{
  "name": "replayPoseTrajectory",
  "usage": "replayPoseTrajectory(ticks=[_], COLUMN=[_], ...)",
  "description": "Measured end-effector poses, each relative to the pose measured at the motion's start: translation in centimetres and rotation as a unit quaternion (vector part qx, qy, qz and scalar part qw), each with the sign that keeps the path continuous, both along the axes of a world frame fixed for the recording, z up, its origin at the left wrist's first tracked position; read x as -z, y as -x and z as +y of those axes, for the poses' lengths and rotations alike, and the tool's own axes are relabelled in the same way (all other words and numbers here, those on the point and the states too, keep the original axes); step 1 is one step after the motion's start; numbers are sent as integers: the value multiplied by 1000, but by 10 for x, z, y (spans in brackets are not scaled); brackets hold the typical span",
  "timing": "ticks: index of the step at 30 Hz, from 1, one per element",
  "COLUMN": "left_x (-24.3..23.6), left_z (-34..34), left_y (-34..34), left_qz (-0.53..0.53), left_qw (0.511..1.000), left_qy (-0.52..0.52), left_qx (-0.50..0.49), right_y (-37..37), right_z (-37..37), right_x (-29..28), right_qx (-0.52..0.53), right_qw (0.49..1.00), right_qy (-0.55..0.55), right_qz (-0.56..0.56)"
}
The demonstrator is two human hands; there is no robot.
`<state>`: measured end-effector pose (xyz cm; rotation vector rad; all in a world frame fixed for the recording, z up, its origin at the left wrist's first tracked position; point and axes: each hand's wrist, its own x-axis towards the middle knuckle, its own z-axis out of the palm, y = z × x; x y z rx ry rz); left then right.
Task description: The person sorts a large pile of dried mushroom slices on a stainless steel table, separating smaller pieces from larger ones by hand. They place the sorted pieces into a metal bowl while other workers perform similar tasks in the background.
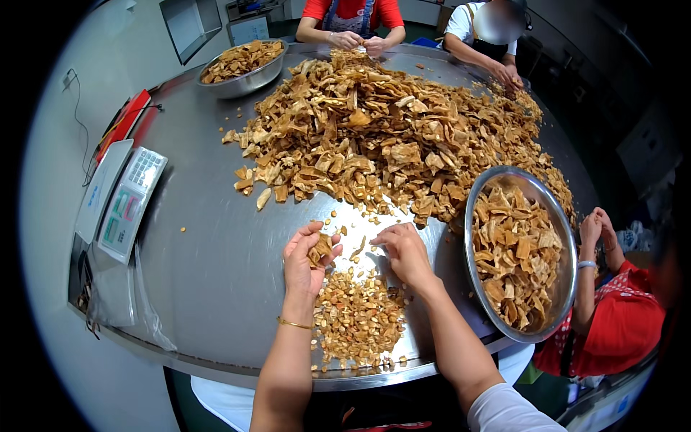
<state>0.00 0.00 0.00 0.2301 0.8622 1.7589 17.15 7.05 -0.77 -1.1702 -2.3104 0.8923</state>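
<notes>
My left hand [305, 258] is palm up above the steel table, with its fingers curled round a few dried brown slices [320, 249]. To its right, my right hand [405, 252] hovers palm down, its fingers stretched toward the left and nothing visible in them. A thin curved dried strip [358, 247] lies on the table between the hands, among scattered crumbs. Below and between my forearms is a spread of small tan and brown bits [360, 317], reaching close to the table's near edge.
A large heap of dried slices [374, 137] covers the table's far middle. Steel bowls of slices stand at the right [471, 245] and far left [237, 88]. A scale [132, 205] and a plastic bag [115, 291] sit at the left edge. Several co-workers' hands [347, 40] are around the table.
</notes>
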Motion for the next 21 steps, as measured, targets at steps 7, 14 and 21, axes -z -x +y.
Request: replayPoseTrajectory(ticks=[7, 14, 21], left_x=[0, 0, 4], left_z=[0, 0, 2], left_y=[1, -10, -17], left_qz=[25, 174, 194], left_qw=[998, 977, 976], left_qy=[28, 84, 49], left_qx=[46, 93, 84], right_y=[23, 21, 24], right_z=[-14, -17, -25], right_x=[-2, -5, -14], right_qx=[-28, 36, 37], right_qw=[968, 851, 777], right_qy=[-246, 405, 523], right_qz=[-37, 333, 347])
